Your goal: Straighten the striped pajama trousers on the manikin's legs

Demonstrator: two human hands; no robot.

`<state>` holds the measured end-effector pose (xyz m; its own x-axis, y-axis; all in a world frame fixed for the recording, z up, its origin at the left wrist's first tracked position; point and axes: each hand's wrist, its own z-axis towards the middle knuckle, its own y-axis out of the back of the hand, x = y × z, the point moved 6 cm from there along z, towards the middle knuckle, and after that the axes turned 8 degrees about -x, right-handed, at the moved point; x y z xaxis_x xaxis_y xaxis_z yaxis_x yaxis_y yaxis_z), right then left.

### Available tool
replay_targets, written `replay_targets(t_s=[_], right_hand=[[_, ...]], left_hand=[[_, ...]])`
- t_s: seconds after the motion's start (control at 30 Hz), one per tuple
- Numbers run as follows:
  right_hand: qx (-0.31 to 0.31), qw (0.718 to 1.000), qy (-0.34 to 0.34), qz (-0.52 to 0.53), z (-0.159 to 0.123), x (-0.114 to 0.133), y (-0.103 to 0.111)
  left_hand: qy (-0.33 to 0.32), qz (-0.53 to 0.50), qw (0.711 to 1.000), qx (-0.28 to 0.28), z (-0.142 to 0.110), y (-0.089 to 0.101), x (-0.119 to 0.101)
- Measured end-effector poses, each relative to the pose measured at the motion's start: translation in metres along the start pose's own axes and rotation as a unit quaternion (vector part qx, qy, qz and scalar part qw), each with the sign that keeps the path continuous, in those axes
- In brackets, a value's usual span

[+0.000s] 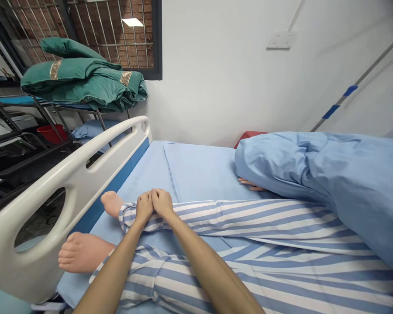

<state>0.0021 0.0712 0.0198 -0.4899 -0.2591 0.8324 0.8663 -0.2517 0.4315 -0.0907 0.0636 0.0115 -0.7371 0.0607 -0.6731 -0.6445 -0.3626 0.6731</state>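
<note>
A figure with smooth, plastic-looking feet, like a care manikin, lies on the bed in blue-and-white striped trousers [222,213]. My left hand [144,206] and my right hand [162,202] sit side by side on its far lower leg, just above the ankle. Both are closed over the striped cloth, knuckles up; the fingertips are hidden beneath. Beyond my left hand the far foot [112,203] sticks out of the cuff. Under my forearms lies the near leg, its bare foot [83,253] pointing toward the footboard.
A white footboard [75,163] with cut-out grips closes off the left end of the bed. The blue quilt [288,161] is bunched at the right, with the manikin's fingers [251,183] showing below it. Green folded bedding [85,78] rests on a rack by the barred window.
</note>
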Motion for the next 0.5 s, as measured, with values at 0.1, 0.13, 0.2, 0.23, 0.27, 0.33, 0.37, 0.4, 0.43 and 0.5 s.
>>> replay_targets(t_s=[0.1,0.13,0.2,0.23,0.27,0.33,0.37,0.4,0.43,0.5], right_hand=[[0.010,0.999,0.021,-0.034,-0.002,0.000,0.008],[0.008,0.999,0.021,-0.033,-0.003,-0.002,0.011],[-0.001,1.000,0.017,-0.021,-0.005,-0.008,0.014],[-0.007,1.000,0.014,-0.008,-0.006,-0.010,0.015],[-0.012,1.000,0.012,0.010,-0.006,-0.012,0.016],[-0.017,0.998,0.002,0.061,-0.004,-0.015,0.018],[-0.019,0.996,-0.007,0.090,-0.003,-0.017,0.019],[-0.023,0.993,-0.017,0.117,-0.001,-0.018,0.021],[-0.026,0.990,-0.030,0.139,0.000,-0.020,0.022],[-0.034,0.984,-0.052,0.165,0.001,-0.023,0.024]], left_hand=[[-0.013,0.016,1.000,0.006,-0.004,0.002,-0.006],[-0.010,0.027,1.000,0.003,-0.004,0.002,-0.007],[0.010,0.044,0.999,-0.005,-0.004,0.003,-0.011],[0.025,0.044,0.999,-0.011,-0.004,0.003,-0.013],[0.040,0.036,0.998,-0.021,-0.004,0.002,-0.016],[0.069,-0.007,0.996,-0.056,-0.003,0.001,-0.024],[0.081,-0.039,0.993,-0.080,-0.003,0.000,-0.028],[0.094,-0.072,0.988,-0.102,-0.004,-0.002,-0.032],[0.108,-0.101,0.982,-0.122,-0.006,-0.004,-0.034],[0.123,-0.127,0.974,-0.144,-0.011,-0.010,-0.035]])
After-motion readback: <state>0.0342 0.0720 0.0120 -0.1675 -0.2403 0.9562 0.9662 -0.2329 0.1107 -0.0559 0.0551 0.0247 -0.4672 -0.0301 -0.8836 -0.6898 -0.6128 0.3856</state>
